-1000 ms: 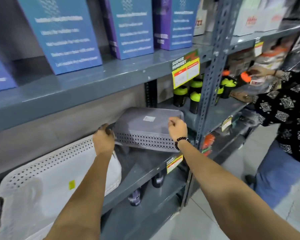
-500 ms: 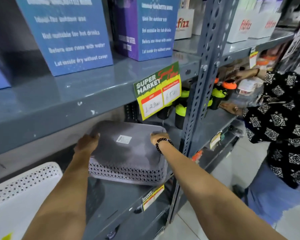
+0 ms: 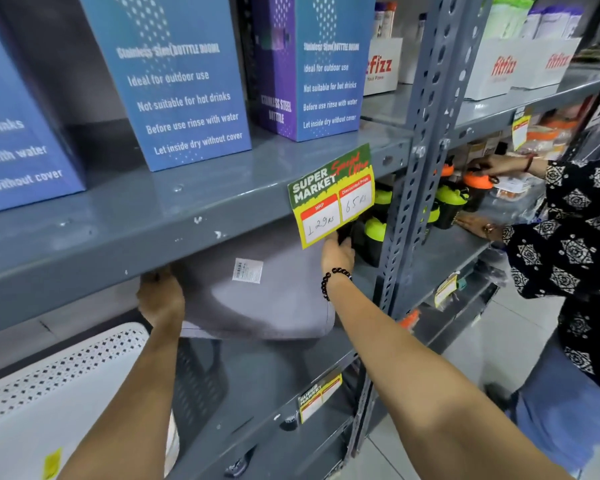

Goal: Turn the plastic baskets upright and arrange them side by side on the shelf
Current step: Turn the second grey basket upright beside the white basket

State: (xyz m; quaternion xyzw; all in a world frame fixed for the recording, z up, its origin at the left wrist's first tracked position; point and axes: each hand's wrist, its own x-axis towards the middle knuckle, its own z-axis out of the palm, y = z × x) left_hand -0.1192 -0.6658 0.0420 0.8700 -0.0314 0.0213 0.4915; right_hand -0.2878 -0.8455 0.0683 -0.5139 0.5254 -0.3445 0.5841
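Note:
A grey plastic basket [image 3: 257, 299] is held off the grey shelf [image 3: 274, 372], its flat bottom with a white barcode label facing me. My left hand [image 3: 160, 299] grips its left end and my right hand [image 3: 336, 254], with a black bead bracelet on the wrist, grips its far right end. The upper shelf edge hides the basket's far part. A white perforated basket [image 3: 66, 372] lies upside down at the lower left, partly behind my left forearm.
The upper shelf [image 3: 125, 233] hangs low over the basket and carries blue and purple bottle boxes [image 3: 184, 84] and a price tag [image 3: 333, 199]. A steel upright [image 3: 413, 168] stands on the right. Green-lidded bottles [image 3: 374, 230] sit behind. Another person [image 3: 579, 254] reaches into the neighbouring bay.
Both hands have lifted and tipped the grey basket, so its perforated side has turned out of sight and its bottom faces me. My view has moved closer and up.

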